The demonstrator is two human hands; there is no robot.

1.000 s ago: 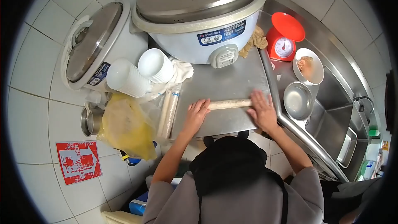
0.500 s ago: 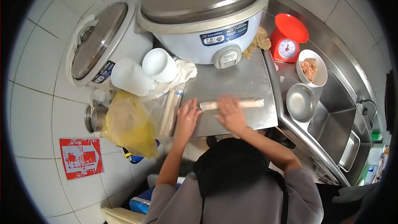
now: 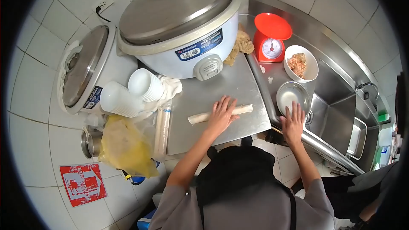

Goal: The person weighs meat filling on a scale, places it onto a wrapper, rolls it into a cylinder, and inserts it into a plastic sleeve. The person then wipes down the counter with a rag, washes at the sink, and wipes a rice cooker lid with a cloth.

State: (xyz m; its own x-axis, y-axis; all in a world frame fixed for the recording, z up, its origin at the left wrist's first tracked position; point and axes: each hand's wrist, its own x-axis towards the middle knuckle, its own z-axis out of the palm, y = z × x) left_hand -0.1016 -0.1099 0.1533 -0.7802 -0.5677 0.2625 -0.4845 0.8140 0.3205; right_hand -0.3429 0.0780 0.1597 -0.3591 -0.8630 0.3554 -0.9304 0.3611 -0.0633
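Note:
A long pale roll (image 3: 243, 109) lies across the steel worktop (image 3: 221, 89). My left hand (image 3: 221, 115) rests flat on its middle with the fingers spread, and both ends of the roll show. Farther right, my right hand (image 3: 293, 123) is raised with spread fingers at the near rim of a round metal bowl (image 3: 293, 96), holding nothing. Just beyond that bowl stands a white bowl (image 3: 313, 66) of pinkish minced filling (image 3: 297, 64).
Two rice cookers (image 3: 183, 25) (image 3: 85, 68) stand behind and left. Around are stacked white bowls (image 3: 145, 84), a yellow plastic bag (image 3: 123, 145), a wrapped roll (image 3: 161, 134), a red scale (image 3: 269, 38), a cloth (image 3: 240, 44) and a sink (image 3: 332, 119). Another person's sleeve (image 3: 370, 187) shows at lower right.
My left hand has moved from beside the roll's left end onto its middle. My right hand has left the roll and moved right to the metal bowl. The view has shifted.

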